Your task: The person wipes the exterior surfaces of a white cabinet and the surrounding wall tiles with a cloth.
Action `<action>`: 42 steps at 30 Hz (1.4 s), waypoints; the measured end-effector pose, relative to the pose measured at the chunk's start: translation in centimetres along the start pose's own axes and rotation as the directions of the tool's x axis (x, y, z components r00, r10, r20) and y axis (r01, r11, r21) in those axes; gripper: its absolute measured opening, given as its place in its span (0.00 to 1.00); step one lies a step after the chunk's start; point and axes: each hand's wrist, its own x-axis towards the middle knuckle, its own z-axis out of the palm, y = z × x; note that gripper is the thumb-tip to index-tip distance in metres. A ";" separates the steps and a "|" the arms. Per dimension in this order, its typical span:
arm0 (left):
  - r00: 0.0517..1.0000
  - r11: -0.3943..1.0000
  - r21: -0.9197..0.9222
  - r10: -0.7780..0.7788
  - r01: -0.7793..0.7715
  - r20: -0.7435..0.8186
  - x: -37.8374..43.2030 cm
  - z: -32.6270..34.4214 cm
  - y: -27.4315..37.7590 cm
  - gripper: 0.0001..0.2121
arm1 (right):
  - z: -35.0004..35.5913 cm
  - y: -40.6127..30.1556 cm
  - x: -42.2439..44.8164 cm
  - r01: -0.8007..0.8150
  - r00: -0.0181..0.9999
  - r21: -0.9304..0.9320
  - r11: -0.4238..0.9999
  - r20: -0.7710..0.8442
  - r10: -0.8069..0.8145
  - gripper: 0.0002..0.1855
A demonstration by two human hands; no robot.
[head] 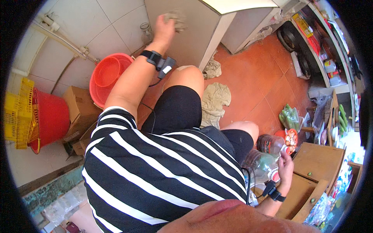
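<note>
My left hand (163,30) holds a crumpled beige cloth (176,21), blurred, at the upper part of a beige cabinet side panel (186,38). Low at the right, beside my thigh, is my right hand (286,167), fingers loosely bent and nothing visible in it. It is close to the red caps of two large clear plastic bottles (269,144); whether it touches one cannot be told. Another crumpled beige cloth (215,102) lies on the floor between my knees, and a further one (212,68) lies at the foot of the cabinet.
Left of my left arm stand a pink basin (97,94), a cardboard box (83,106), a red bucket (54,116) and yellow crates (24,113). A glass bottle (146,35) is by the wall. At right are eggs (290,138), bagged green vegetables (289,116), a wooden cabinet (317,160) and shelves (320,55).
</note>
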 end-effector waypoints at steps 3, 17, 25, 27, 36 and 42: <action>0.850 0.795 0.299 0.497 -0.527 0.176 -1.6 2.4 1.2 0.16 | -2.5 -9.8 4.5 0.226 0.974 -0.043 0.973 -0.010 -0.227 0.16; 0.715 0.774 0.501 0.595 -0.387 -0.367 9.1 -2.2 0.1 0.19 | -2.1 -32.8 11.9 0.800 0.586 -0.229 0.555 0.099 -0.804 0.14; 0.187 0.147 0.461 0.981 -0.875 0.042 12.5 2.6 9.4 0.17 | 3.3 -41.8 18.1 0.878 0.435 -0.188 0.441 -0.076 -0.897 0.09; 0.270 0.216 0.455 0.961 -0.864 0.056 12.3 1.5 6.6 0.17 | 4.3 -42.6 19.1 0.859 0.449 -0.215 0.464 -0.118 -0.886 0.07; 0.370 0.340 0.336 0.929 -0.879 0.026 14.5 1.3 11.7 0.16 | 6.5 -46.5 25.7 0.857 0.424 -0.115 0.502 -0.395 -0.815 0.05; 0.216 0.233 0.448 0.972 -0.863 -0.089 14.6 3.2 9.8 0.15 | 7.2 -47.6 26.0 0.787 0.543 -0.070 0.613 -0.395 -0.742 0.05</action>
